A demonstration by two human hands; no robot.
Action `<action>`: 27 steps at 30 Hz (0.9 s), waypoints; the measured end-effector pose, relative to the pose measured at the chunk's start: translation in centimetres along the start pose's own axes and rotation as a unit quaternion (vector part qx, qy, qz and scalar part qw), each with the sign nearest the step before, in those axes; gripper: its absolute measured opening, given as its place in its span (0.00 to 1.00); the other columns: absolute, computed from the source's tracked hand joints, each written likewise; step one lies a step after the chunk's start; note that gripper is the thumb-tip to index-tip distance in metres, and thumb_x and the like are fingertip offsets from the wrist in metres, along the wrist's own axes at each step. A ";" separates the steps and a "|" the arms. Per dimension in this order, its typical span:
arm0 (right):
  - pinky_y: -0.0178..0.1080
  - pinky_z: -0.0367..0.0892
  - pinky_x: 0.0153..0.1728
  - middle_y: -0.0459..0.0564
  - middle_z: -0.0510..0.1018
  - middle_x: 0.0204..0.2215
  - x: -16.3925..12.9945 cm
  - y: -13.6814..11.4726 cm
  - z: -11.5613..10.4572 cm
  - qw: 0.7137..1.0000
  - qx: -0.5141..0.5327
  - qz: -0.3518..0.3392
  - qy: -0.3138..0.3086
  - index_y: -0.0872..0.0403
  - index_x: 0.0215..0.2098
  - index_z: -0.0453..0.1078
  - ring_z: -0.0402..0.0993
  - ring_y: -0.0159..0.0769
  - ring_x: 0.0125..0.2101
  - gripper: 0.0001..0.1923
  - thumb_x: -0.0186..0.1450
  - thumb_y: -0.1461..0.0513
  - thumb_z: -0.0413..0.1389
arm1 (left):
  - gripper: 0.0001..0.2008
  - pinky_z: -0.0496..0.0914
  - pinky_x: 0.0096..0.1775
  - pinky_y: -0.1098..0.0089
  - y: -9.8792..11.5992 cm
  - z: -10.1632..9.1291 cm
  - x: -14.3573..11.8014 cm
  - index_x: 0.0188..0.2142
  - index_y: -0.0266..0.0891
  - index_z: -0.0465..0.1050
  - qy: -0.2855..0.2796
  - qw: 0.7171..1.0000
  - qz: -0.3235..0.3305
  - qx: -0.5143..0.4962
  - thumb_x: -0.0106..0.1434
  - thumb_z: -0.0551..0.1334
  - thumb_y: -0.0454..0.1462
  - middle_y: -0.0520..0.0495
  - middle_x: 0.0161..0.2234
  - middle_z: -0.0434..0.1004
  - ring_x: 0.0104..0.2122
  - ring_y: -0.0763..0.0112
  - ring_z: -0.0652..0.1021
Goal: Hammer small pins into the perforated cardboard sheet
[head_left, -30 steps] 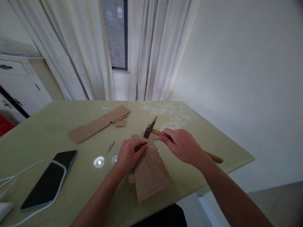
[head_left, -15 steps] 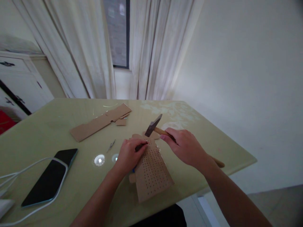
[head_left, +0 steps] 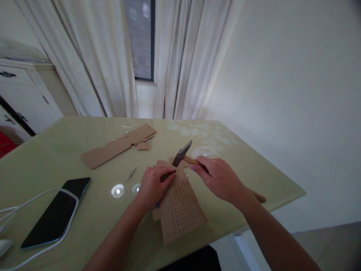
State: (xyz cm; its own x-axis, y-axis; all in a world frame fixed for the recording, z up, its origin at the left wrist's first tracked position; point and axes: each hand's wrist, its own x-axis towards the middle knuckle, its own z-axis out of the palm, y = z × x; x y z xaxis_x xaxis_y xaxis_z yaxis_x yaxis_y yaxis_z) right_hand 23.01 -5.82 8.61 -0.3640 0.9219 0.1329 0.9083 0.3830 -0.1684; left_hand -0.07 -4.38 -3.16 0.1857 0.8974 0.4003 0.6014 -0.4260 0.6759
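Note:
A brown cardboard sheet (head_left: 180, 209) dotted with rows of small holes lies at the near edge of the table (head_left: 56, 158). My left hand (head_left: 153, 184) rests on its upper left part and pinches a thin dark punch (head_left: 167, 175) against the card. My right hand (head_left: 218, 178) grips the wooden handle of a hammer (head_left: 183, 153). The dark hammer head hangs just above the punch's tip, tilted down to the left. The handle's end sticks out behind my wrist.
A long cardboard strip (head_left: 118, 145) lies farther back. A black phone (head_left: 56, 212) with a white cable (head_left: 34, 197) sits at the left. A small metal tool (head_left: 131, 174) lies near two bright reflections. A white cabinet (head_left: 19, 98), curtains (head_left: 180, 56) and a window stand behind.
The hammer head rose a little half a second ago and has come back down toward the punch. My left hand stays in place on the card.

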 end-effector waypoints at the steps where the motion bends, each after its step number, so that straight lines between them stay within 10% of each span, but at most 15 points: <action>1: 0.40 0.50 0.33 0.49 0.81 0.29 0.0 0.0 0.2 1.000 -0.007 -0.003 -0.012 0.53 0.39 0.76 0.73 0.37 0.30 0.18 0.80 0.52 0.52 | 0.05 0.72 0.49 0.55 0.0 0.0 0.0 0.41 0.48 0.86 0.000 1.000 0.001 0.004 0.70 0.68 0.39 0.50 0.42 0.90 0.42 0.57 0.86; 27: 0.41 0.51 0.33 0.50 0.84 0.32 -0.1 0.6 2.2 1.000 -0.009 -0.007 -0.027 0.53 0.40 0.77 0.76 0.38 0.31 0.17 0.80 0.53 0.52 | 0.14 0.70 0.54 0.53 0.5 -0.5 -0.1 0.50 0.46 0.80 -0.027 0.999 -0.013 -0.021 0.65 0.73 0.41 0.46 0.50 0.86 0.50 0.53 0.83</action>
State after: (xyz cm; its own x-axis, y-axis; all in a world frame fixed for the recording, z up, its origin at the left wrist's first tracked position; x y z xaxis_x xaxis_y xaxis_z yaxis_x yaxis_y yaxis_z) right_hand 23.09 -5.56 6.30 -0.3862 0.9187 0.0829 0.9067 0.3946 -0.1489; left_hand -0.21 -4.71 -2.53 0.2130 0.9124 0.3494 0.5728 -0.4063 0.7119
